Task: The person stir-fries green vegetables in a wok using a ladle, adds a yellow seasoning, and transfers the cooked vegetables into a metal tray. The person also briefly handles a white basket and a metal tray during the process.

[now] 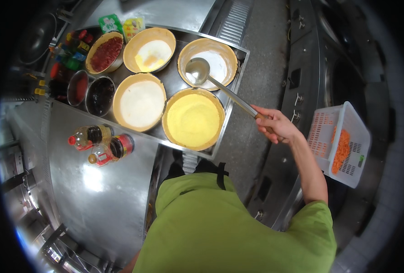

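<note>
My right hand (273, 126) grips the wooden end of a long-handled metal ladle (198, 70). The ladle's bowl is over a tan-rimmed basin of white powder (217, 65) at the tray's far right corner. Nearer to me stands a basin of yellow granular powder (193, 119), beside a basin of white granules (142, 102). Behind these, another basin holds white granules with yellow powder (154, 51). A basin of dark red flakes (107, 54) stands at the far left. My left hand is out of view; only a bit of that arm shows at the bottom edge.
The basins stand in a metal tray (202, 153) with small metal pots (100, 96) and sauce bottles. Two plastic bottles (121, 146) lie or stand on the steel counter (103, 204). At right, a white plastic basket (354, 146) holds orange shreds, beside a stove front.
</note>
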Available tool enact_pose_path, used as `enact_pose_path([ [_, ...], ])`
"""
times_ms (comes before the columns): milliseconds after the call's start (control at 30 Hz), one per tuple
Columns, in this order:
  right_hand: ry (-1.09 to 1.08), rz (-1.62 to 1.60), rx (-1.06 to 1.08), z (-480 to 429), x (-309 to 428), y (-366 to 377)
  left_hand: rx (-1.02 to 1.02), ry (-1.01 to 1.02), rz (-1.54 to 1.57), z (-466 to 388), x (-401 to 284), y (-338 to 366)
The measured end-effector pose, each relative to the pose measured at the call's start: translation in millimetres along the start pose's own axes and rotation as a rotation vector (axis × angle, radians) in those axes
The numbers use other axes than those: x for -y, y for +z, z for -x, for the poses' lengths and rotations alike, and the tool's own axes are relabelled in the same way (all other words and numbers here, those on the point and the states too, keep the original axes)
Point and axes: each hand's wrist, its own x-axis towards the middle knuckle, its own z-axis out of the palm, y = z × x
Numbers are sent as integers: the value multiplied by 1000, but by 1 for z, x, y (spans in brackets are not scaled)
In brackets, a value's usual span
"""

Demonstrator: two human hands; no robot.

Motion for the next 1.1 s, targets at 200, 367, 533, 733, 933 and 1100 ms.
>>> enact_pose_path([
  [200, 62, -370, -103, 2, -46, 19, 29, -17, 8, 21, 23, -18],
  [367, -117, -386, -30, 10, -72, 57, 24, -12, 2, 26, 39, -35],
  [533, -146, -376, -100, 34, -76, 85, -28, 36, -47, -11, 38, -39],
  [733, -123, -50, -200, 11, -62, 99, -75, 115, -93, -53, 32, -35],
  [933, -120, 136, -259, -26, -50, 118, -94, 143, -96, -66, 42, -32],
  [1100, -88, 142, -258, -30, -51, 141, -109, 139, -81, -71, 48, -30],
])
